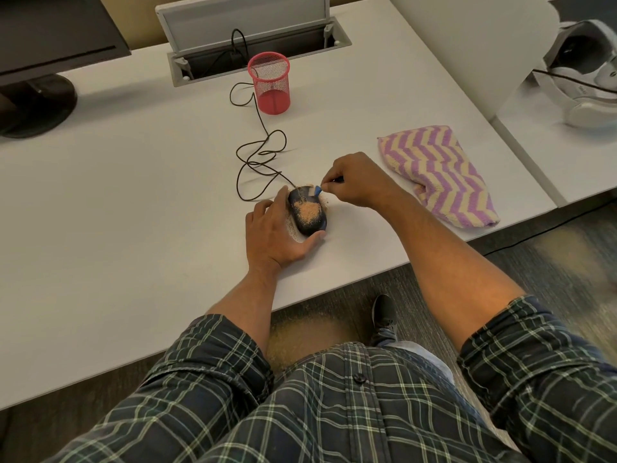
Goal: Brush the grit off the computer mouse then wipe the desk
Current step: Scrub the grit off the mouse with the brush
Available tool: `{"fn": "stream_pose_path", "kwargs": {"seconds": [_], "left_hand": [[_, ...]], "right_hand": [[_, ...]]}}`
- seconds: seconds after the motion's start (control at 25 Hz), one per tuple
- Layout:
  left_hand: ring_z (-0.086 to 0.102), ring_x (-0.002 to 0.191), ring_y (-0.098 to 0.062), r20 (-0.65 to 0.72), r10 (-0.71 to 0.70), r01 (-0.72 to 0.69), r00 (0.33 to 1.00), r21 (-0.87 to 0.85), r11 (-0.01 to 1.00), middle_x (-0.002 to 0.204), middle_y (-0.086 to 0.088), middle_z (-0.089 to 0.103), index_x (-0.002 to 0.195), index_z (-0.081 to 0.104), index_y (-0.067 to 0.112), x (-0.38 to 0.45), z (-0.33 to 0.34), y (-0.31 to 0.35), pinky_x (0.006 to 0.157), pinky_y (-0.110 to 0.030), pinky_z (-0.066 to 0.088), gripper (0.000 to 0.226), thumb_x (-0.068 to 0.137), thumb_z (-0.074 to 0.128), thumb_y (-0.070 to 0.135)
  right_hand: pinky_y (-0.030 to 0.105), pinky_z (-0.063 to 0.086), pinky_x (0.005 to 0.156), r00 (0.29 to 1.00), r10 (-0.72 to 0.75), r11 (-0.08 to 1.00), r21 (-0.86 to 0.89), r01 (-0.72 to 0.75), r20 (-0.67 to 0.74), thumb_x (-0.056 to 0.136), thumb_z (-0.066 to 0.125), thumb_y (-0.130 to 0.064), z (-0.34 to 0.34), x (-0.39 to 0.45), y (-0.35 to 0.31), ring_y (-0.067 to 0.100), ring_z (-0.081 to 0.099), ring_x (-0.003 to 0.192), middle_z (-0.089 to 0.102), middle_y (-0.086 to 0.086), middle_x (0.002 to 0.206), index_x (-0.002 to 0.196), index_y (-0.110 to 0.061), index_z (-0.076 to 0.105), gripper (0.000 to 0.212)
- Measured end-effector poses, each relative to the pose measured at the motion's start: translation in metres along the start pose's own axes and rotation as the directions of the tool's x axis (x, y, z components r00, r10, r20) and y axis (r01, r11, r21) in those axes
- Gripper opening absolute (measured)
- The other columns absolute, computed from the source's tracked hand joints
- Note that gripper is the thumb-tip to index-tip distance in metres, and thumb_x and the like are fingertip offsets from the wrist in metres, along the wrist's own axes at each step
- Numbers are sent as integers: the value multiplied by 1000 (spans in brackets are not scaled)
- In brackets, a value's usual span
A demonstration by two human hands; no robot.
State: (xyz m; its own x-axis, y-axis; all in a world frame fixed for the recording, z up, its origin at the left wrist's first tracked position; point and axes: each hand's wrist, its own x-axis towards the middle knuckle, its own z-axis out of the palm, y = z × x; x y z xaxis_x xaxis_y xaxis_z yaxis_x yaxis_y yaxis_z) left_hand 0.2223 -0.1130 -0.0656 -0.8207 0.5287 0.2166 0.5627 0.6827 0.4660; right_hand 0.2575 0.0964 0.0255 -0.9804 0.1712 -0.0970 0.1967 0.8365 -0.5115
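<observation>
A black wired computer mouse [307, 215] lies near the front of the white desk [133, 195], with tan grit [309, 212] piled on its back and scattered around it. My left hand [277, 233] grips the mouse from its left side, thumb curled round the near end. My right hand [354, 182] pinches a small brush [317, 190] with a blue head, whose tip touches the far right part of the mouse. A purple and cream zigzag towel [437, 175] lies folded on the desk to the right.
The mouse cable [260, 155] loops back past a red mesh pen cup [269, 82] into an open cable hatch [257, 38]. A monitor base [33, 105] stands far left. White devices [581, 75] sit on the neighbouring desk. Grit lies on the floor [293, 339] under the desk edge.
</observation>
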Motion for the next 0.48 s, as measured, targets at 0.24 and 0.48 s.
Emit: {"fn": "stream_pose_path", "kwargs": {"seconds": [0.24,0.48], "left_hand": [[51,118,-23,-1,-7,7,1000,-7,1000,127,2,64,147,44,21,-1,1,0,95,-39,40,110,63,64,88],[53,116,-24,-7,-1,1,1000,-6,1000,123,2,65,144,43,23,0,1,0,93,-39,41,107,62,64,88]], "right_hand": [[35,57,75,1000,26,1000,11,-26,17,88,65,-18,8,4,-3,16,68,81,77,0,94,96,-16,81,18],[34,54,72,996,84,996,-8,-84,-20,94,61,-22,16,8,-4,19,66,80,76,1,97,102,-17,80,21]]}}
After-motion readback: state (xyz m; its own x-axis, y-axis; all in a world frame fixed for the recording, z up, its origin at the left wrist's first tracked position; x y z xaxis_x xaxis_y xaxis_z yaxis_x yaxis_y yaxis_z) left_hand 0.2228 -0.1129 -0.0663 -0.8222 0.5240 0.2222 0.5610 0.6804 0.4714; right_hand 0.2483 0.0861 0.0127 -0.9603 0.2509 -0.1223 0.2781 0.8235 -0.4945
